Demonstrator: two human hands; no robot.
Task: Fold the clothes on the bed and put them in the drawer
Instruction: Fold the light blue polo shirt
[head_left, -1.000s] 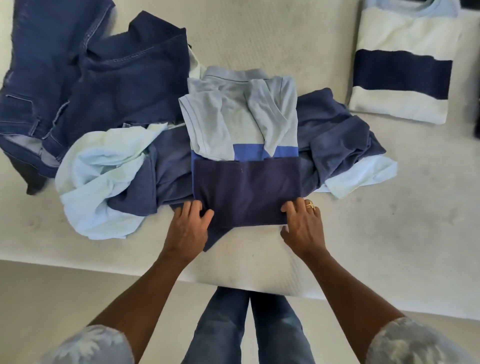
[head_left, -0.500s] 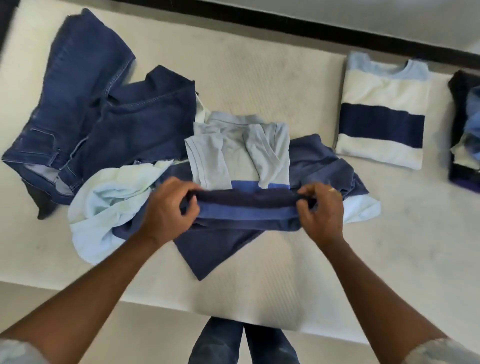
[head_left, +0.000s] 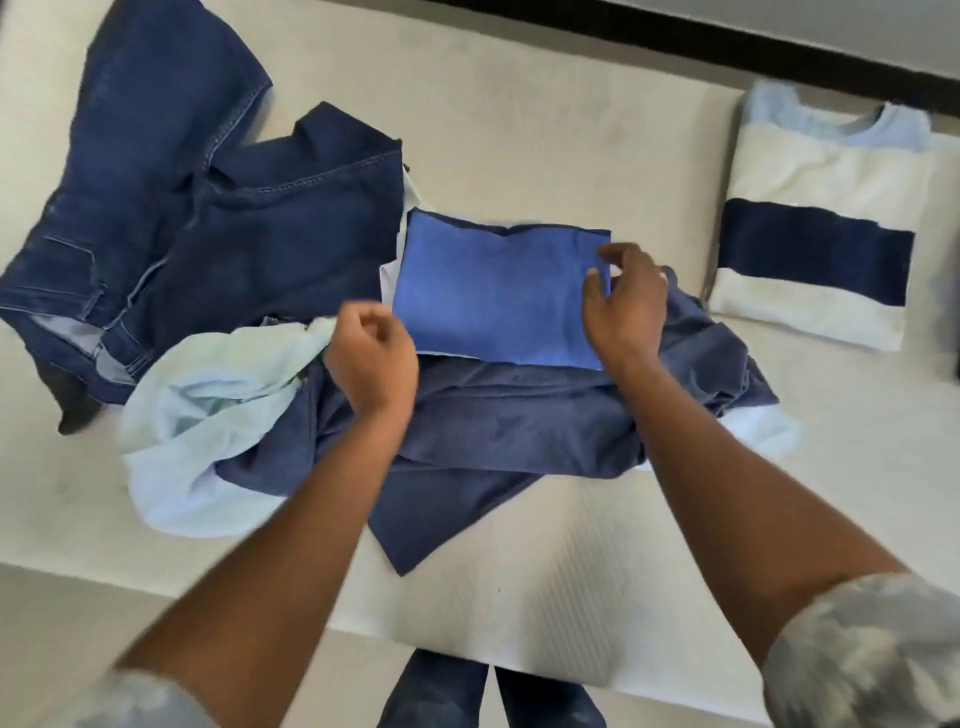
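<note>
Denim comes first: dark blue jeans (head_left: 156, 208) sprawl unfolded on the bed (head_left: 519, 130) at ten o'clock. Below them, at eight o'clock, a pale blue garment (head_left: 208, 415) lies crumpled, its upper edge touching the jeans. The left hand (head_left: 371, 358) hangs just beside the left edge of the folded blue shirt (head_left: 498, 296). Its grip is curled inward, but motion blur hides whether it pinches anything. The folded blue shirt sits near the centre of the bed as a flat rectangle. It rests on a rumpled navy garment (head_left: 519, 431) that spreads toward six o'clock and overlaps the pale blue one. The right hand (head_left: 623, 301) is at the shirt's three o'clock edge, its grip loosely spread, with the thumb over the cloth and the fingers arched apart, clasping nothing. At two o'clock, well apart from the pile, a folded striped sweater (head_left: 826, 234) lies flat, white with a navy band and a pale blue collar.
</note>
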